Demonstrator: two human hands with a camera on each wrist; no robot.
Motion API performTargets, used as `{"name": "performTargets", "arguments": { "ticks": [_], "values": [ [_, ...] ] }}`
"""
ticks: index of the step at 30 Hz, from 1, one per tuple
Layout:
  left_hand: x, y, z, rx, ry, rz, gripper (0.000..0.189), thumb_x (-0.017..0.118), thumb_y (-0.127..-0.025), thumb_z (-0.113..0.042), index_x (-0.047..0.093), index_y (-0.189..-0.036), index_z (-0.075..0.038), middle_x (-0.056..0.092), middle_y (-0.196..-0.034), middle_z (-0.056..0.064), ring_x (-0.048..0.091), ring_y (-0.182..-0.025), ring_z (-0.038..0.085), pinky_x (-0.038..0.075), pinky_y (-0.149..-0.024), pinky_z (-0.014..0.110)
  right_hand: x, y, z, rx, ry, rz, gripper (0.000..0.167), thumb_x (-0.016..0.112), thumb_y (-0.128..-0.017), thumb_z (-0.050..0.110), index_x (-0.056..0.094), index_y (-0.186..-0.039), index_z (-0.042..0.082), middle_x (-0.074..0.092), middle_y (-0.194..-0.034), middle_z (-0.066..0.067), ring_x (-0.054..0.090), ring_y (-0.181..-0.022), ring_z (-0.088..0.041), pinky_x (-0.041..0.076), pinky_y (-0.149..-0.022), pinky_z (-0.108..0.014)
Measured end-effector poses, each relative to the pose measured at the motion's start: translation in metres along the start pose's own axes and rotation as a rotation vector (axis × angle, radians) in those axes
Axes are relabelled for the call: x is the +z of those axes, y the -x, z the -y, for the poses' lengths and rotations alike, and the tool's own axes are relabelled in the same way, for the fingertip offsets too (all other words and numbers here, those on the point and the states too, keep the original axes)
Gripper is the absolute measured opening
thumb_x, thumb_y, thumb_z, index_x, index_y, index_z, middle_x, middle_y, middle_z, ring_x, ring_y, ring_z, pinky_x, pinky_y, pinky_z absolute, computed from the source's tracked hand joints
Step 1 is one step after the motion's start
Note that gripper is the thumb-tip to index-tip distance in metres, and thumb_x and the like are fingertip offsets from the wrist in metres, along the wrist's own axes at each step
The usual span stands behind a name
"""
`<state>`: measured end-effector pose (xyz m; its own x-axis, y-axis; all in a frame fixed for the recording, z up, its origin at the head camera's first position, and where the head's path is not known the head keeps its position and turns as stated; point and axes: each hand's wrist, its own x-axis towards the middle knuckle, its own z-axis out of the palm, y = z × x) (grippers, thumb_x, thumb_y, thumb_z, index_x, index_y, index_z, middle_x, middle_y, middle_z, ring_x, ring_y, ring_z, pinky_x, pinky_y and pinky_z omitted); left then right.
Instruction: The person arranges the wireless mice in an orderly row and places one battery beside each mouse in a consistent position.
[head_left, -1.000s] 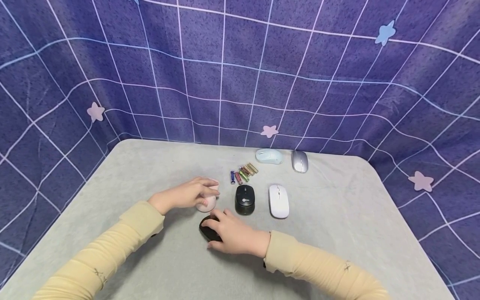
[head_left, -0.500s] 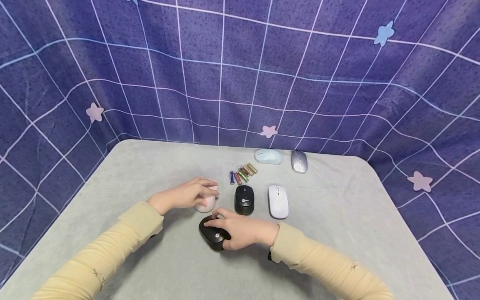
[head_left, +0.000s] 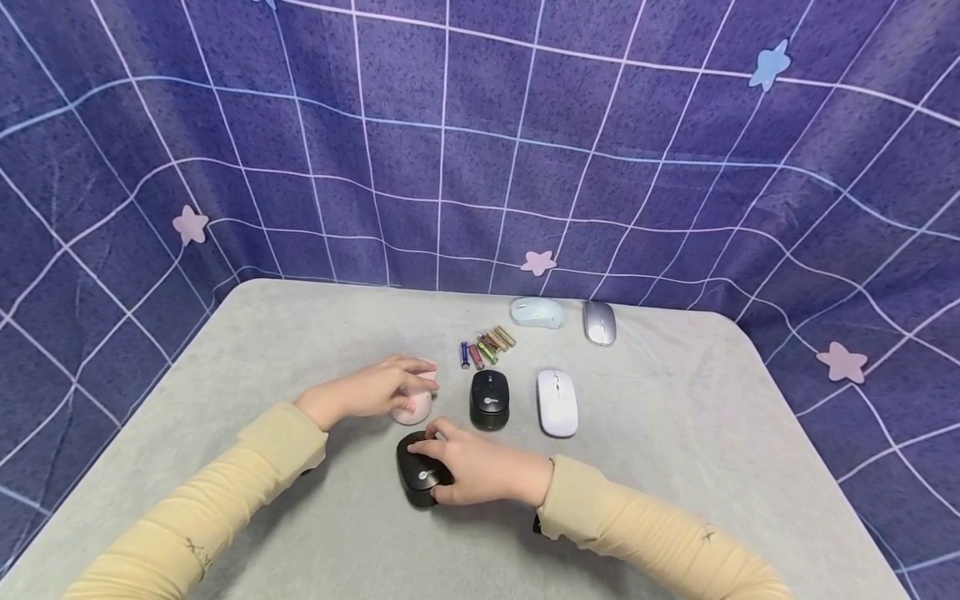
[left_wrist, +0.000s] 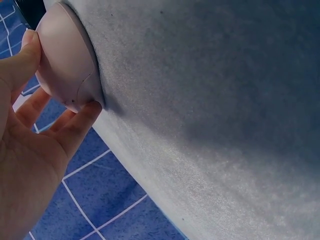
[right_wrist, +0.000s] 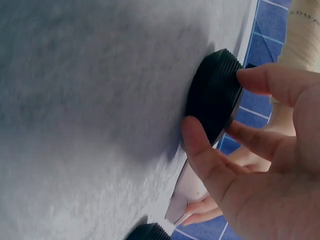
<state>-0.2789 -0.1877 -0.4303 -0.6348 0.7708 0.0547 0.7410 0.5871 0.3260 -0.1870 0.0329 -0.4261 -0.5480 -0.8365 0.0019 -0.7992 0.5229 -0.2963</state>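
Pink mouse, at near left of the batteries, and held black mouse, farther to their near side: left hand and right hand respectively are clamping a thumb-and-finger grip on the flanks, seemingly for steady control.

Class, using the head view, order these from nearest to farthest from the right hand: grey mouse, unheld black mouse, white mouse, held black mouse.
1. Held black mouse: in the grip of the right hand.
2. Unheld black mouse: just beyond the hand.
3. White mouse: farther right.
4. Grey mouse: far back, right.
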Motion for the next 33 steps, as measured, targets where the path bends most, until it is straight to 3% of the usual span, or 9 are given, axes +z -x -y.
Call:
{"name": "performTargets", "arguments": {
  "ticks": [9, 33],
  "values": [
    [0.0, 0.0, 0.0, 0.01, -0.003, -0.013, 0.045, 0.068, -0.08, -0.02, 0.063, -0.124, -0.01, 0.048, -0.139, 0.017, 0.043, -0.126, 0.039, 0.034, -0.105, 0.054, 0.008, -0.004, 0.012, 0.092, -0.048, -0.055, 0.057, 0.071, -0.079, 0.028, 0.054, -0.132, 0.013, 0.045, -0.119, -0.006, 0.054, -0.099, -0.011, 0.046, -0.087, -0.016],
    [-0.002, 0.001, -0.005, 0.006, 0.005, -0.011, 0.044, 0.068, -0.081, -0.019, 0.063, -0.123, -0.01, 0.048, -0.139, 0.018, 0.043, -0.126, 0.04, 0.034, -0.105, 0.054, 0.016, -0.024, 0.029, 0.119, -0.032, -0.089, 0.055, 0.073, -0.079, 0.042, 0.056, -0.122, 0.012, 0.048, -0.112, -0.006, 0.054, -0.09, -0.009, 0.047, -0.081, -0.016]
  ]
}}
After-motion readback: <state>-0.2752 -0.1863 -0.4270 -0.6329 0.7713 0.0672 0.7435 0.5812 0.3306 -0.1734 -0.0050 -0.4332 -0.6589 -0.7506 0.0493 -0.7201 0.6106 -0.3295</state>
